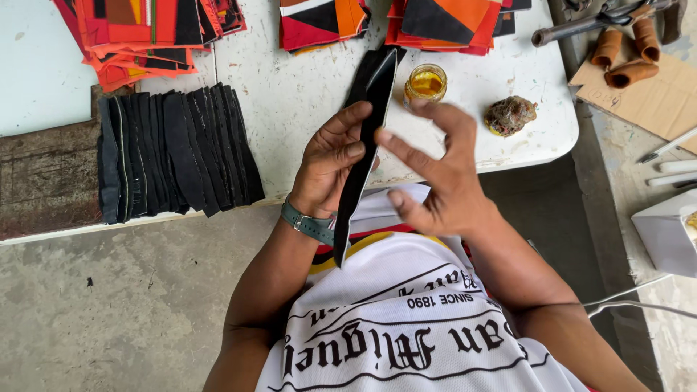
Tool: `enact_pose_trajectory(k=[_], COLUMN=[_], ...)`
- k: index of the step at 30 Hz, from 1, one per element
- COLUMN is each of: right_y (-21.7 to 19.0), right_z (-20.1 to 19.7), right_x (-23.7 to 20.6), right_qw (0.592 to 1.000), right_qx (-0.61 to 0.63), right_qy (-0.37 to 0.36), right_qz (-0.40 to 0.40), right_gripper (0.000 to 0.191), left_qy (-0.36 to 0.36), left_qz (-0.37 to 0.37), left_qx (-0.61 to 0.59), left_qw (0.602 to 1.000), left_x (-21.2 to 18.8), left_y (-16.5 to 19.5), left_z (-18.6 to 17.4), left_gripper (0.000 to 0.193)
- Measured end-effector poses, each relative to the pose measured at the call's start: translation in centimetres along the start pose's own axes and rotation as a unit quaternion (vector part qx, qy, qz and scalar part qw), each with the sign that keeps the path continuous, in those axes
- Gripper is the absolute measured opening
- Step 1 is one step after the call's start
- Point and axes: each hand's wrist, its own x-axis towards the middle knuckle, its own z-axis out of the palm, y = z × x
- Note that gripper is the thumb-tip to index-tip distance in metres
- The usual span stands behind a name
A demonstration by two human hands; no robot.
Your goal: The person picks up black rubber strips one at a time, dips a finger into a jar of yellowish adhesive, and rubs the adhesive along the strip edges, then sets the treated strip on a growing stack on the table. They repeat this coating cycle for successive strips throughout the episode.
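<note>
The white, scuffed plastic table (290, 94) fills the upper half of the frame, its front edge running just above the hands. At upper left, upper centre and upper right lie three stacks of red, orange and black patchwork fabric pieces (145, 33), partly cut off by the top edge. At left centre, a fanned row of black leather strips (174, 149) rests on the table edge and overlaps a dark wooden board (43, 181). At upper right, off the table, a sheet of brown cardboard (653, 94) carries brown rolled tubes (628, 72).

At centre frame, the long black pointed leather strip (367, 138) stands on edge, held above the table edge and the person's white printed shirt (406, 319). The left hand (330, 163) grips its middle, fingers curled over the near face, thumb hidden behind. The right hand (435, 167) is spread open, index fingertip touching the strip's right face, holding nothing. Directly behind the right hand sit a small glass jar of yellow liquid (425, 82) and a brown lumpy wad (510, 115).
</note>
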Motion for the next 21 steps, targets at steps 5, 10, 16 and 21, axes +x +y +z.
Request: enact_pose_trajectory(k=[5, 10, 16, 21], right_y=[0.5, 0.6, 0.7, 6.6], right_z=[-0.5, -1.4, -1.5, -1.9], right_x=[1.0, 1.7, 0.2, 2.6], right_qw=[0.988, 0.975, 0.986, 0.952], right_qx=[-0.15, -0.214, -0.144, -0.295], right_qy=[0.021, 0.016, -0.004, -0.078], right_qz=[-0.04, -0.056, -0.089, 0.001], right_gripper=[0.057, 0.06, 0.05, 0.029], left_qy=[0.038, 0.014, 0.059, 0.086], left_qz=[-0.009, -0.011, -0.014, 0.046], left_qx=[0.012, 0.016, 0.027, 0.08], left_qw=[0.999, 1.0, 0.998, 0.992], left_x=[-0.2, -0.2, -0.1, -0.1], left_y=[0.1, 0.2, -0.4, 0.5], left_z=[0.6, 0.6, -1.7, -2.0], left_gripper=[0.053, 0.053, 0.052, 0.045])
